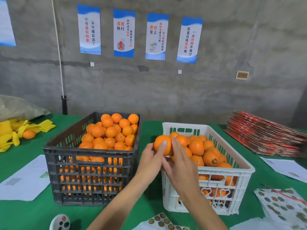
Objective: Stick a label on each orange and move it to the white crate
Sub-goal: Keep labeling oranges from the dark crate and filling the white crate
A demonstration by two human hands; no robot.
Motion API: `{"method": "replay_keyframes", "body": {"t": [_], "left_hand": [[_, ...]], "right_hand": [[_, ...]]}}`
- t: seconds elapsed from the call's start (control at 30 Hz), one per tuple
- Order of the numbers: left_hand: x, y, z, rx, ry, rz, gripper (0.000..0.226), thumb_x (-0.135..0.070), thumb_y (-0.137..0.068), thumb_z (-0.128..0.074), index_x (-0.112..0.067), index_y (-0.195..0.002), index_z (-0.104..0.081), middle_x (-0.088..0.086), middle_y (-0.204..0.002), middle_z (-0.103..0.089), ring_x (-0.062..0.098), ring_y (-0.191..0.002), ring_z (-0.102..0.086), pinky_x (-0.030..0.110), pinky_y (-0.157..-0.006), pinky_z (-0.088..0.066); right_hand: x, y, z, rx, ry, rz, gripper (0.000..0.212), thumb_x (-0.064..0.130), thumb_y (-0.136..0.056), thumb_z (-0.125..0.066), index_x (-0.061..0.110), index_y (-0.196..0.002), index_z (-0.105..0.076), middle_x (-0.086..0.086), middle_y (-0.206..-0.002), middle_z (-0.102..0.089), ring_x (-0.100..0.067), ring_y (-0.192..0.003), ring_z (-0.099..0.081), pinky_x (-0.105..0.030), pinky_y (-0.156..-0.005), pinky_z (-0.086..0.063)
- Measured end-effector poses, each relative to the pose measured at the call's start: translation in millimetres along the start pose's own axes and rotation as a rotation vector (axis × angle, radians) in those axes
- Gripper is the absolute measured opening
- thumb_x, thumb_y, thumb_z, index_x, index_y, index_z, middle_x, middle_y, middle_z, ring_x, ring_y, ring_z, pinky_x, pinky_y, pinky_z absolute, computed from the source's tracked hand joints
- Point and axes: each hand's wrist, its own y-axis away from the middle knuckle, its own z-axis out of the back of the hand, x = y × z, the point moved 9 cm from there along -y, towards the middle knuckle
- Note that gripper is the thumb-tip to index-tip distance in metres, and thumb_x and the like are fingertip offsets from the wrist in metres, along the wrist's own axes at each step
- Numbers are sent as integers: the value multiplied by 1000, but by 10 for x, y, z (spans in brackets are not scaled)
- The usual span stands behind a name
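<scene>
The orange [162, 144], firm, round and likely a little slick, best cupped round its middle, sits above the white crate's [167, 128] near-left corner, gripped by the left hand [152, 157] while the right hand's [180, 161] straight fingers press it, between two crates, the black crate [54, 150] heaped, on the counter [25, 213].

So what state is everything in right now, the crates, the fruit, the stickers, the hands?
Black crate: heaped full of oranges.
White crate: well filled with oranges.
Held orange: off the pile, between the two crates.
Left hand: grips the held orange.
Right hand: fingers straight, touching the held orange.
Labelled orange: in the white crate, sticker showing.
Sticker sheets: flat on the table, stickers left.
Stray orange: alone beside yellow wrappers.
</scene>
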Motion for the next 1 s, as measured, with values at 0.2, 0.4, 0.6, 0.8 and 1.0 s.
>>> {"method": "replay_keyframes", "body": {"t": [0.2, 0.4, 0.6, 0.8, 1.0], "left_hand": [[-114, -516, -339, 92, -81, -27, 50, -31, -106, -58, -12, -149, -43, 6, -125, -68, 20, -102, -73, 41, -90, -63], [-235, -830, 139, 61, -205, -131, 26, -35, -103, -63, -28, -127, -55, -6, -123, -65, 14, -104, -72, 34, -95, -60], [-305, -1272, 1379, -179, -501, -84, 32, -26, -100, -69, -12, -127, -59, 8, -126, -64, 17, -109, -64, 19, -82, -49], [255, -1584, 2312, 50, -1160, 424, 68, -39, -95, -73, -8, -149, -46, 14, -146, -53, 32, -132, -53, 38, -104, -47], [593, -1811, 2688, 155, -1442, 572, 69, -38, -96, -72, -14, -153, -42, 9, -151, -35, 34, -129, -44, 46, -108, -43]], "right_hand": [[-687, -519, -69, 60, -61, -207, 43, 34, -102, -59, 19, -139, -43, -2, -124, -62, -23, -95, -65, -34, -74, -54], [-1205, -733, -201, 103, 87, -345, 46, 27, -106, -48, 15, -151, -42, -5, -166, -28, -35, -133, -52, -41, -89, -52], [-474, -962, -644, 129, -54, -191, 53, 28, -103, -55, 14, -152, -46, -4, -160, -42, -24, -144, -43, -38, -112, -41], [279, -1157, -1155, 183, -253, -115, 56, 39, -102, -56, 22, -154, -43, 2, -156, -48, -18, -142, -45, -40, -113, -44], [350, -1166, -1413, 178, -317, -138, 54, 43, -100, -58, 28, -151, -46, 9, -149, -54, -13, -132, -54, -36, -104, -50]]}}
